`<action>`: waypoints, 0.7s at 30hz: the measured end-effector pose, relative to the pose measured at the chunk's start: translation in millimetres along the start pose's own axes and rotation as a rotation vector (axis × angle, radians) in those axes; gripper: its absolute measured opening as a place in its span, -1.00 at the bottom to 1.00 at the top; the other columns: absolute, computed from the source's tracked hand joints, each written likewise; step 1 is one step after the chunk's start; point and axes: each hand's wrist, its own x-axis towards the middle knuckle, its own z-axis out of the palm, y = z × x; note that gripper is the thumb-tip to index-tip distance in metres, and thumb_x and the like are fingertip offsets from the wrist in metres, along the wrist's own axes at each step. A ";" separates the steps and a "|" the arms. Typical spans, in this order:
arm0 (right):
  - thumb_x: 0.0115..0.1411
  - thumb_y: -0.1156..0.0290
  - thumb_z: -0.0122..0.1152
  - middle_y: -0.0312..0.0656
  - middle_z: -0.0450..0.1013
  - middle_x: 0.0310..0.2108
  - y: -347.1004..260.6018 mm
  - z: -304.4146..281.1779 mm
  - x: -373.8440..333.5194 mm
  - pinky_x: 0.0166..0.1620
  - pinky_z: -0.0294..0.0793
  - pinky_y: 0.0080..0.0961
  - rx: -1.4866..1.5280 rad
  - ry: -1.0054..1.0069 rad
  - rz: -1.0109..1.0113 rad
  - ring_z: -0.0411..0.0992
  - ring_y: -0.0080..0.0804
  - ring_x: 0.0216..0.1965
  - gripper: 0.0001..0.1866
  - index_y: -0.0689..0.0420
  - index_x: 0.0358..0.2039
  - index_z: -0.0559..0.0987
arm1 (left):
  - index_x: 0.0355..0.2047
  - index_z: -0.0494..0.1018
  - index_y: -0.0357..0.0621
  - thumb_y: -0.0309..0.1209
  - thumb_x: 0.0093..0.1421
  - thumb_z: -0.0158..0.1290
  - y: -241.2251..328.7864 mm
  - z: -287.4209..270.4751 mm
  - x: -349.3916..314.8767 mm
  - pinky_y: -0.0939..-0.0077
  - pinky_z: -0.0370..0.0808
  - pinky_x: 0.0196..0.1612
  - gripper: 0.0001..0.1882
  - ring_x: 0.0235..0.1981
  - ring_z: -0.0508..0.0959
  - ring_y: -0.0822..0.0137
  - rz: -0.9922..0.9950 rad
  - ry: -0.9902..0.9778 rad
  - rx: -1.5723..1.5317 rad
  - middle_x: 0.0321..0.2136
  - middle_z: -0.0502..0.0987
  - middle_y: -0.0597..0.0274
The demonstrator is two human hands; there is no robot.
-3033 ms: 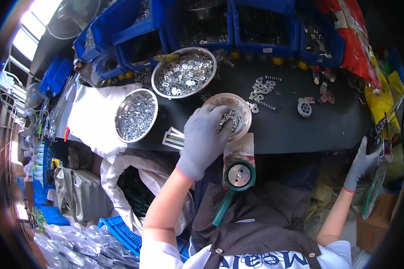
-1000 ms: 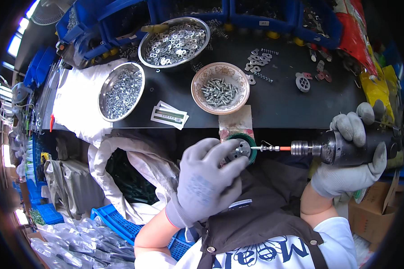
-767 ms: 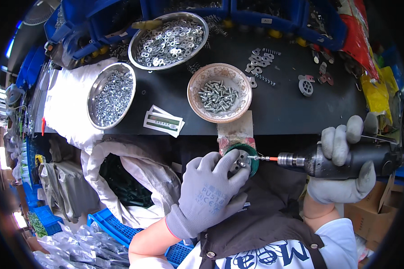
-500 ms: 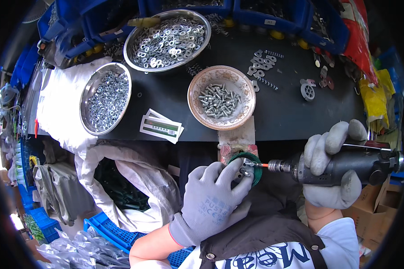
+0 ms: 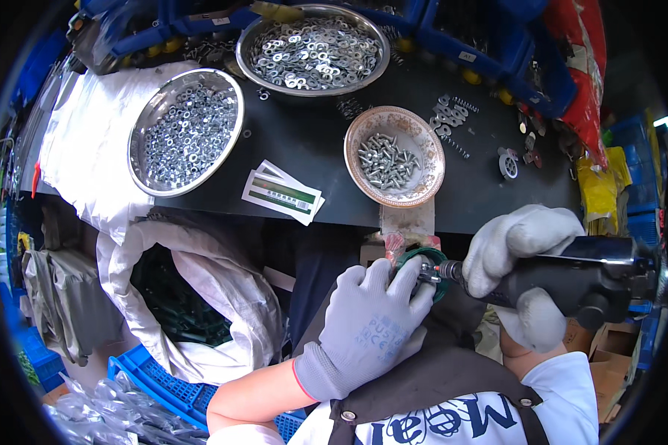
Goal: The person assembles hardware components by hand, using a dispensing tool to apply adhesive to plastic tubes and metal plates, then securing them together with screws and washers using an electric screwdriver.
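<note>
Right of the bowl, bare table is bounded by its front edge. A drill is gripped by the right hand, a green cup by the left hand.

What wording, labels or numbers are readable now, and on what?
Left hand: pale blue letters and numbers on its gloved back, partly readable, not quoted.
White shirt: large dark letters, readable in part, not quoted.
Green-and-white card: print too small to read.
Blue bin: tiny white label, barely legible.
</note>
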 end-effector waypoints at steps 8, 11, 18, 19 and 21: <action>0.10 0.32 0.31 -0.06 0.46 -0.16 -1.3 21.7 -2.9 -0.30 0.52 -0.50 -0.116 0.298 0.174 0.49 -0.42 -0.38 -0.34 0.23 0.17 0.29 | -0.17 0.53 0.11 -0.08 -0.09 0.20 5.3 -7.4 -0.4 0.17 0.34 -0.14 -0.56 -0.11 0.42 0.14 0.039 0.010 0.043 -0.03 0.41 0.21; 0.08 0.33 0.25 -0.05 0.45 -0.19 -16.2 17.4 -2.2 -0.36 0.50 -0.49 0.002 0.344 0.076 0.47 -0.44 -0.42 -0.34 0.25 0.17 0.28 | -0.24 0.53 -0.02 -0.20 -0.04 0.19 6.0 -15.3 4.6 0.22 0.37 -0.18 -0.66 -0.19 0.47 0.13 0.037 0.039 -0.013 -0.13 0.49 0.16; 0.05 0.27 0.07 -0.09 0.37 -0.22 -40.3 7.4 -39.7 -0.39 0.40 -0.53 0.057 0.554 -0.279 0.39 -0.47 -0.47 -0.28 0.34 0.21 0.22 | -0.36 0.55 -0.10 -0.37 -0.01 0.15 -38.9 -13.1 84.8 0.21 0.43 -0.15 -0.82 -0.23 0.52 0.09 -0.056 0.436 -0.027 -0.38 0.54 0.13; 0.04 0.28 0.08 -0.09 0.38 -0.23 -37.8 8.6 -44.0 -0.39 0.40 -0.53 0.046 0.588 -0.252 0.39 -0.47 -0.47 -0.28 0.33 0.20 0.23 | -0.37 0.57 -0.07 -0.33 0.02 0.12 -46.8 -10.8 98.2 0.20 0.46 -0.17 -0.83 -0.24 0.54 0.08 -0.079 0.397 0.116 -0.37 0.55 0.11; 0.01 0.30 0.08 -0.11 0.38 -0.26 -35.2 5.6 -51.5 -0.38 0.41 -0.52 0.040 0.636 -0.219 0.39 -0.48 -0.47 -0.30 0.32 0.18 0.25 | -0.38 0.57 -0.06 -0.33 0.03 0.09 -58.0 -4.9 116.9 0.20 0.48 -0.18 -0.84 -0.25 0.55 0.08 -0.109 0.280 0.230 -0.36 0.55 0.11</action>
